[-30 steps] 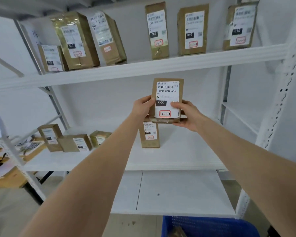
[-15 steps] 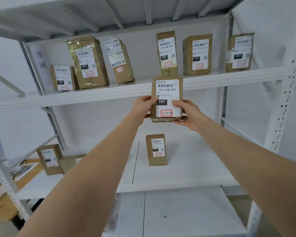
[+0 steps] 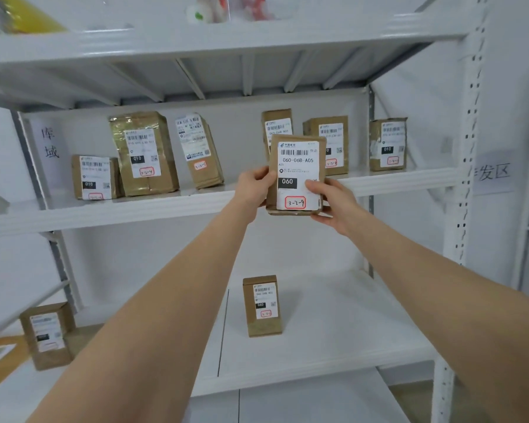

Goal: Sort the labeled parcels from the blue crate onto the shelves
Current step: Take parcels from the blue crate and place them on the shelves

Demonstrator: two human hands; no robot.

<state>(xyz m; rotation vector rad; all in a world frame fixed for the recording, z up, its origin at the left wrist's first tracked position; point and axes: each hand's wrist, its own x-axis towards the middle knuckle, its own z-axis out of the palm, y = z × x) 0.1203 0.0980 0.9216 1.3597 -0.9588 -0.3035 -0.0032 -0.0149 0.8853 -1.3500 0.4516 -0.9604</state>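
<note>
At arm's length before the white shelving, one held parcel: brown paper wrap, upright, label facing the wearer, printed 060-06B-A05, with a black 060 tag and a red-boxed handwritten code. It is raised level with the front edge of the middle shelf but rests on nothing. The label-forward, upright presentation is judged to serve reading and matching the code against stock already shelved. Left hand: clasped on the parcel's left edge, thumb on the front face, fingers wrapped behind. Right hand: clasped on the lower right corner, thumb lying across the label, fingers supporting from behind and beneath. Both hands are engaged and neither is free. Middle shelf stock: a row of standing parcels, labels outward, among them 010 parcels. Lower shelf stock: a single 060 parcel, standing well below the held one. By its tag it looks the likelier neighbour, so placement there is judged pending. Blue crate: out of frame.
</note>
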